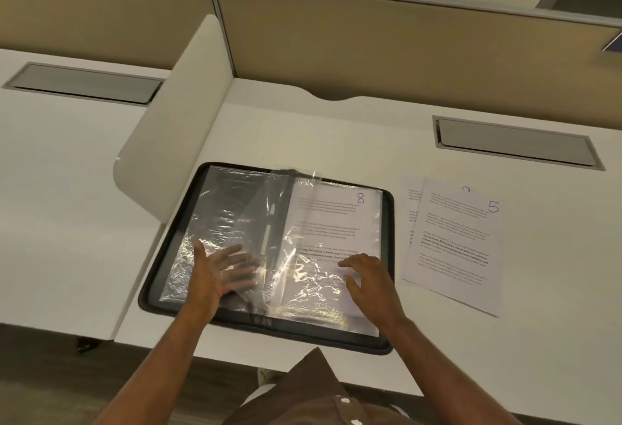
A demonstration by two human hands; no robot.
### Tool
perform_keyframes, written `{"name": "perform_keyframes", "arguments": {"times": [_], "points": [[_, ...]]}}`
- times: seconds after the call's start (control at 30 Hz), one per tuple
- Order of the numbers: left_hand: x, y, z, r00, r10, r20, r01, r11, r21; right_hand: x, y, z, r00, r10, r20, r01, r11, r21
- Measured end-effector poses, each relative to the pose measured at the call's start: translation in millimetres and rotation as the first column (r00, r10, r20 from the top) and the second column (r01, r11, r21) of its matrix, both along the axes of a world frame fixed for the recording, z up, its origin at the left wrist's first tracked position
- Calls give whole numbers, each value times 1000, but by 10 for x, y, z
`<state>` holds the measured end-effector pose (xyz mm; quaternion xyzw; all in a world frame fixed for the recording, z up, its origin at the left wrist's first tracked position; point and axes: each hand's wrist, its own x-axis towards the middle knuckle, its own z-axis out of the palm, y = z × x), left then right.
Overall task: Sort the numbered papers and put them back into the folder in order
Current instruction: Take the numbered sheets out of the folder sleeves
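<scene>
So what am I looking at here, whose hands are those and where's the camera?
The camera sits on a person's head, looking down at a white desk. An open black folder of clear plastic sleeves lies there. The left hand rests flat and blurred on the left sleeves; the right hand rests its fingers on the sleeve holding the paper marked 8. Neither hand clearly grips anything. Loose papers lie to the right, topped by the paper marked 5.

Black-rimmed folder (388, 276) with clear glossy sleeves; white papers (457, 249) bearing black text, blue-purple numerals; white counter (336, 128); brown shirt (313, 391).
</scene>
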<state>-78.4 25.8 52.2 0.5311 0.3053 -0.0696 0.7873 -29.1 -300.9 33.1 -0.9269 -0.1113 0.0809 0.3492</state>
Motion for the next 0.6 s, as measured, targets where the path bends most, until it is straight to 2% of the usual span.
{"name": "perform_keyframes", "arguments": {"times": [0.1,0.27,0.37,0.43,0.5,0.6], "points": [[39,228,64,999,-19,-50,22,998,63,-13,37,3,1000,13,-18,-14,999,-35],[58,578,52,971,-82,-227,118,981,151,-4,116,24,1000,17,-9,-18,997,-71],[19,770,10,944,-39,-329,142,945,295,3,143,17,1000,25,9,-24,997,-75],[-31,900,-27,934,-10,-357,183,871,455,4,155,12,999,25,22,-23,996,-81],[-78,1012,-45,917,-22,-398,273,761,588,6,169,14,1000,13,24,-10,996,-91],[-120,1131,-22,830,-30,-556,473,565,676,5,195,19,1000,-9,23,11,995,-95]]}}
